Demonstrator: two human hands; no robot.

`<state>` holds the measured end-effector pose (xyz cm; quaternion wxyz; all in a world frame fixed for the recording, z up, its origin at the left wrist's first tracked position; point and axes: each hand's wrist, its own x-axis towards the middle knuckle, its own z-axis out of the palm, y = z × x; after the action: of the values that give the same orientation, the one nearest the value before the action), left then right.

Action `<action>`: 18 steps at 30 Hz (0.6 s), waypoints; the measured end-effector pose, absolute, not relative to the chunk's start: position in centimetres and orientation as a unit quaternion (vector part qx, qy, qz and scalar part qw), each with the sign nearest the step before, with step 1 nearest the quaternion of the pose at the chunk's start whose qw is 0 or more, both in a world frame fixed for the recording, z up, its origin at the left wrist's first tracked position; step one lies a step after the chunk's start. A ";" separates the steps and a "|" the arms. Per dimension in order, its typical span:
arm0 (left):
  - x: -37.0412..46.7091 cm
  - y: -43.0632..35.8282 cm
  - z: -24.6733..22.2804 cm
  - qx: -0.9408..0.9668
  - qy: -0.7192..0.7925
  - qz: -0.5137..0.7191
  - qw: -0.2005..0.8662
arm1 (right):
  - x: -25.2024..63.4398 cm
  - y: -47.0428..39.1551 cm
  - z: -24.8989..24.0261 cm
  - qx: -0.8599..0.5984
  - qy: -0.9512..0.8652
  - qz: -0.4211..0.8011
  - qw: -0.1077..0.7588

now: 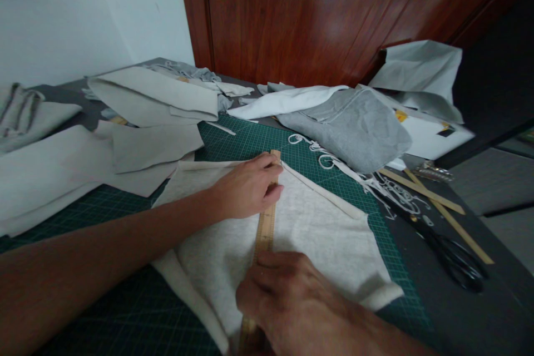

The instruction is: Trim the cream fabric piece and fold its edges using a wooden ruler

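A piece of off-white cloth with folded or rolled edges lies spread on a green cutting mat. A wooden ruler runs lengthwise down the middle of the cloth. Near the ruler's far end, my left hand grips it, thumb and fingers bent over its edges. Closer to me, my right hand is closed around the ruler's near part, its fingers curled. The undersides of the right fingers are hidden, and so is the stretch of ruler beneath them.
Black-handled scissors rest on the right beside white cords and wooden strips. Grey folded fabric is piled behind the cloth. Pale fabric sheets cover the left side. A reddish-brown wooden panel stands at the back.
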<state>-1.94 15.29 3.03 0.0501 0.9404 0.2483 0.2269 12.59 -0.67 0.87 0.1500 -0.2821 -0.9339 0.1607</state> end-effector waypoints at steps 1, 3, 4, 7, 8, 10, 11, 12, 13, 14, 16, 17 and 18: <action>-1.9 15.3 3.0 0.940 0.249 0.228 0.050 | 12.6 -0.6 1.0 -0.281 -0.934 0.160 0.151; -1.9 15.2 3.1 0.939 0.251 0.228 0.050 | 12.6 -0.6 1.4 -0.286 -0.933 0.163 0.145; -1.9 15.2 3.0 0.939 0.252 0.229 0.049 | 12.6 -0.6 1.6 -0.288 -0.933 0.165 0.141; -1.9 15.2 3.0 0.938 0.252 0.232 0.048 | 12.6 -0.7 1.8 -0.292 -0.932 0.174 0.130; -1.9 15.2 3.0 0.938 0.252 0.233 0.048 | 12.6 -0.6 1.8 -0.290 -0.932 0.174 0.130; -1.9 15.2 3.0 0.937 0.254 0.234 0.051 | 12.6 -0.6 1.6 -0.288 -0.933 0.171 0.134; -1.9 15.2 3.0 0.937 0.255 0.234 0.052 | 12.6 -0.6 1.5 -0.288 -0.933 0.169 0.137; -1.9 15.2 3.0 0.937 0.255 0.232 0.054 | 12.5 -0.6 1.4 -0.288 -0.932 0.169 0.139; -1.9 15.2 3.0 0.937 0.255 0.231 0.055 | 12.5 -0.6 1.4 -0.288 -0.932 0.169 0.141; -1.9 15.2 3.0 0.938 0.254 0.230 0.054 | 12.5 -0.6 1.3 -0.288 -0.932 0.169 0.142; -1.9 15.1 3.0 0.939 0.251 0.228 0.051 | 12.6 -0.6 1.3 -0.287 -0.932 0.173 0.141; -1.9 15.1 3.0 0.940 0.251 0.228 0.049 | 12.6 -0.7 1.3 -0.288 -0.932 0.174 0.138; -1.9 15.1 3.0 0.940 0.250 0.229 0.047 | 12.6 -0.7 1.4 -0.291 -0.931 0.174 0.135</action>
<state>-1.88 15.13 3.04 0.0472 0.9396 0.2504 0.2285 12.60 -0.73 1.37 0.1354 -0.2908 -0.9311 0.1738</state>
